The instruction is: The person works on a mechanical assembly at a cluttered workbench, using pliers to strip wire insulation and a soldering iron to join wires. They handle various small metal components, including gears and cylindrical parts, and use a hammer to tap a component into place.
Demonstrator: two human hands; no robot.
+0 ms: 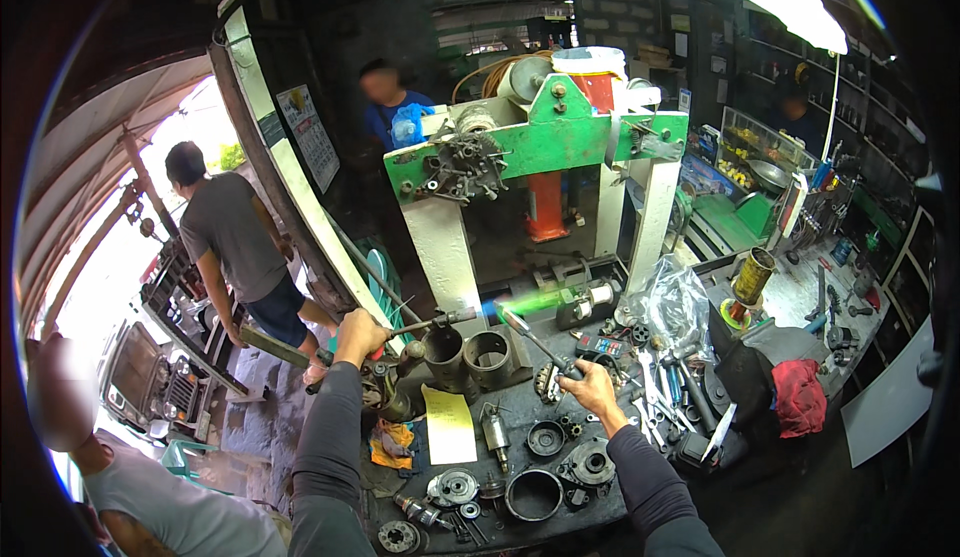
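My left hand [361,337] is closed around the handle of a gas torch [428,324], whose thin pipe reaches right over the bench. A blue-green flame [540,303] streams from its nozzle. My right hand [592,389] grips a long, thin tool [541,342] with a dark handle; its exact kind is unclear. The tool's coppery tip is in or right beside the flame. Below the torch stand two open metal cylinders, one of them a grey housing [488,353]. A yellow sheet of paper [450,425] lies between my forearms.
Motor parts, such as a metal ring [534,495] and an armature [495,427], cover the near bench. Wrenches [652,397] and a red cloth [798,397] lie right. A green steel frame [540,137] rises behind. People stand left, one in a grey shirt [235,232]; others are farther back.
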